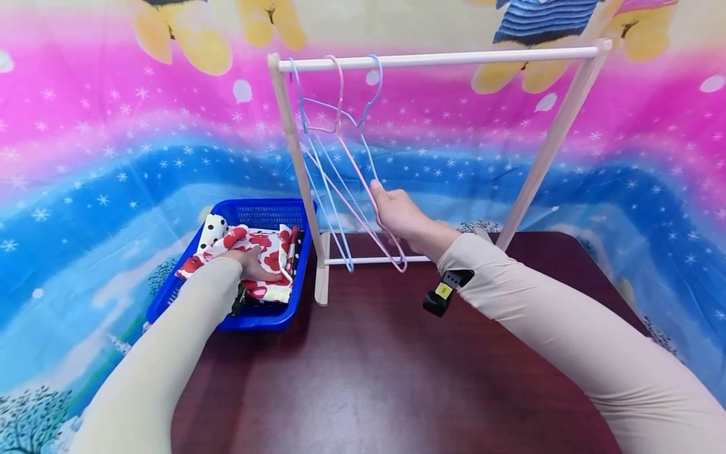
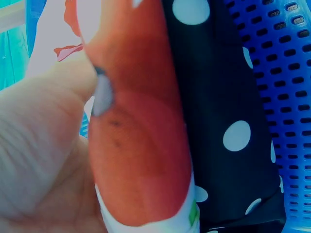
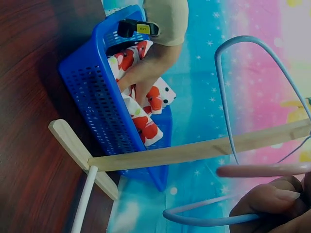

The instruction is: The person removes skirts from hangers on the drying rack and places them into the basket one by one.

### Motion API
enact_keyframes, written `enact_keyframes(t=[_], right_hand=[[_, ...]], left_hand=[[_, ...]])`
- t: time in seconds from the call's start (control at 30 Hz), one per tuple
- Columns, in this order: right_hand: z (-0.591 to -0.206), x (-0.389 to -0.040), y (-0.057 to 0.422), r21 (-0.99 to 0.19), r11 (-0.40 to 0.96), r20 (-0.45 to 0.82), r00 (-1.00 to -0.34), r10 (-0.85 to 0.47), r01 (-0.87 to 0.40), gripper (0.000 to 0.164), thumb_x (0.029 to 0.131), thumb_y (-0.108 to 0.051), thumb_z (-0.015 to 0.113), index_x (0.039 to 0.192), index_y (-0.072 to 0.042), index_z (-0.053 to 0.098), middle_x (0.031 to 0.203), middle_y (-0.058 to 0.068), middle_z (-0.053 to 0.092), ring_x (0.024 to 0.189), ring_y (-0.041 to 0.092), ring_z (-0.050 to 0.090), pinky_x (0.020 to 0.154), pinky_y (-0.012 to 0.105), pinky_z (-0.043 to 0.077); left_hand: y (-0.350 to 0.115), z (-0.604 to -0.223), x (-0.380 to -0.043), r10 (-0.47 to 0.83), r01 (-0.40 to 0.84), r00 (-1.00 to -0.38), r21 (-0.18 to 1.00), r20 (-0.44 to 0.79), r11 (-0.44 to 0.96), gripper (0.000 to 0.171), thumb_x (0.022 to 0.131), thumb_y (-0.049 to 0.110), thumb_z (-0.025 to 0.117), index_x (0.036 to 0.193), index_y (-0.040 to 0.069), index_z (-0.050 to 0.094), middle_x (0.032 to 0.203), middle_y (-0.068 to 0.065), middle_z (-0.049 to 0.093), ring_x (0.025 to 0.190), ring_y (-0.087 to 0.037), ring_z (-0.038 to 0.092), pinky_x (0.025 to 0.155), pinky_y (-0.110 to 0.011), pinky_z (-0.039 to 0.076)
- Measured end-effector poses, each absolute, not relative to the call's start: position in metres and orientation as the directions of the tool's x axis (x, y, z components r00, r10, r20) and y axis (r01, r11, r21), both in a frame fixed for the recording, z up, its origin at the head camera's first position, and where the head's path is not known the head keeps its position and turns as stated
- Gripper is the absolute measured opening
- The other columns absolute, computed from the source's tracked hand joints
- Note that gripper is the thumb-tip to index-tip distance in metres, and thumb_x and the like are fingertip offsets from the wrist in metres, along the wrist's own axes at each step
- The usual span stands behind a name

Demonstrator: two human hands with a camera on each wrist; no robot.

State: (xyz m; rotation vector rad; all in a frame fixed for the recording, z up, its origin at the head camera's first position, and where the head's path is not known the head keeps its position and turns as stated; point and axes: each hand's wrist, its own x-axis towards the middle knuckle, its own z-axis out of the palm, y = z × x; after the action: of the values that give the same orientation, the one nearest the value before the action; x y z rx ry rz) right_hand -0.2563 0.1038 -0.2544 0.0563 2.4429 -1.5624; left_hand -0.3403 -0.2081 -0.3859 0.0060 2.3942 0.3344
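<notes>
My left hand [image 1: 256, 263] is down in the blue basket [image 1: 303, 271], gripping a folded white cloth with red patterns [image 1: 271, 243]. In the left wrist view the thumb presses against a red part of this cloth [image 2: 141, 145]. On the rack's top bar hang a pink hanger [image 1: 357, 167] and two blue ones. My right hand [image 1: 403, 217] holds the side of the rightmost blue hanger [image 1: 368, 154]. The pink hanger passes in front of that hand, close to its fingers. Some right fingertips are hidden.
A wooden rack [image 1: 550, 145] with a white top bar [image 1: 454, 60] stands on the dark red table [image 1: 397, 366]. Beside the red-patterned cloth lie a black cloth with white dots [image 2: 218, 121] and a white one with black dots [image 1: 212, 230]. A printed backdrop [image 1: 142, 157] hangs behind.
</notes>
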Motion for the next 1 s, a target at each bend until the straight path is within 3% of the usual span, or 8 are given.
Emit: enact_keyframes(t=[0.17,0.5,0.67,1.0], right_hand=[[-0.256,-0.257,0.102,-0.897,0.416,-0.212,-0.972,-0.106,0.15,0.06,0.108,-0.054,0.024,0.072,-0.01,0.042,0.048,-0.001,0.038,0.046,0.018,0.036,0.048,0.03,0.036],[-0.256,-0.256,0.101,-0.907,0.389,-0.22,-0.969,-0.107,0.163,0.058,0.108,-0.054,0.025,0.072,-0.012,0.041,0.051,-0.002,0.039,0.043,0.015,0.037,0.045,0.028,0.036],[-0.255,-0.257,0.1,-0.91,0.384,-0.218,-0.969,-0.119,0.158,0.058,0.108,-0.055,0.025,0.072,-0.013,0.041,0.051,-0.003,0.038,0.043,0.014,0.037,0.044,0.027,0.035],[-0.257,-0.261,0.092,-0.912,0.373,-0.233,-0.963,-0.132,0.169,0.057,0.108,-0.053,0.025,0.073,-0.012,0.041,0.053,-0.002,0.039,0.043,0.015,0.038,0.044,0.029,0.038]], left_hand=[[-0.209,-0.392,-0.347,0.083,-0.086,-0.736,0.214,-0.672,0.973,0.119,0.084,0.072,0.062,0.162,0.013,-0.006,0.163,-0.034,-0.008,0.152,-0.052,0.001,0.123,-0.067,0.017],[-0.2,-0.393,-0.352,0.108,0.008,-0.747,0.154,-0.656,0.988,0.113,0.087,0.071,0.058,0.162,0.009,-0.001,0.164,-0.034,0.0,0.153,-0.05,0.004,0.124,-0.066,0.015],[-0.202,-0.397,-0.358,0.112,0.024,-0.739,0.14,-0.664,0.99,0.114,0.086,0.071,0.059,0.162,0.009,-0.001,0.165,-0.032,-0.004,0.154,-0.049,-0.001,0.123,-0.067,0.014],[-0.21,-0.399,-0.36,0.1,-0.04,-0.697,0.178,-0.71,0.983,0.122,0.082,0.074,0.062,0.161,0.01,-0.006,0.165,-0.028,-0.013,0.154,-0.049,-0.006,0.125,-0.066,0.01]])
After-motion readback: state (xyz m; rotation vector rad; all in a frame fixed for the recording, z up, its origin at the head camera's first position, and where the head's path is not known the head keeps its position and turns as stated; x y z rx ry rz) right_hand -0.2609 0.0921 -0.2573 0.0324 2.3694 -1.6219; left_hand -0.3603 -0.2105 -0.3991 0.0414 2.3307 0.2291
